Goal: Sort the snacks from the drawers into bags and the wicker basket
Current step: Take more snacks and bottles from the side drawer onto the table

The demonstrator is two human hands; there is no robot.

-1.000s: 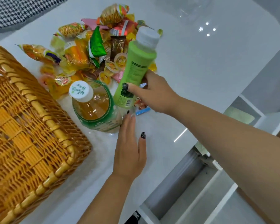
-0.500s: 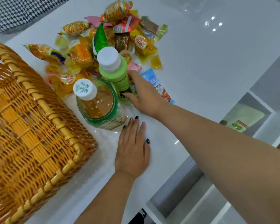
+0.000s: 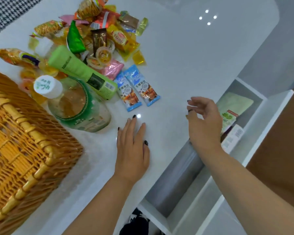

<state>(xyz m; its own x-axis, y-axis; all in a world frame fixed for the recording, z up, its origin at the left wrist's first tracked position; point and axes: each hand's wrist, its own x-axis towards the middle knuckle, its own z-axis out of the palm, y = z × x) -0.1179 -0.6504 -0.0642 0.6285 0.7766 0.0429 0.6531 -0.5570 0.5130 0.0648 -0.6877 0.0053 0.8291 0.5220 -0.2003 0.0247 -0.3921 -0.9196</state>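
On the glossy white tabletop (image 3: 185,61), head view: left hand (image 3: 132,150) lying flat, palm down, fingers (image 3: 131,122) straight and slightly spread, holding nothing, dark-painted nails showing. Just to the right, right hand (image 3: 204,119) raised over the tabletop's near-right edge, fingers loosely curled and apart, gripping nothing, motion-blurred.

Far left of the hands, a heap of mixed wrapped snacks (image 3: 95,31) in orange, yellow, pink, green and brown packets, with small jelly cups among them. Lying tilted across the heap's near side, a light green plastic bottle with white cap (image 3: 78,70), base toward the right, cap end blurred. Just near of it, touching or nearly so, a clear squat bottle of amber drink with green label and white cap (image 3: 75,106), standing upright. Right of the green bottle's base, two blue-and-white sachets (image 3: 137,87) side by side, flat, well apart from both hands.

At the left edge, a golden woven wicker basket (image 3: 20,143), rim close beside the amber bottle; contents not visible.

Below the tabletop's right edge, an open white drawer (image 3: 255,102) holding a pale green packet (image 3: 234,104) and a white box (image 3: 232,138), partly hidden behind the right wrist. Far upper left, a strip of black-and-white houndstooth fabric (image 3: 10,9).
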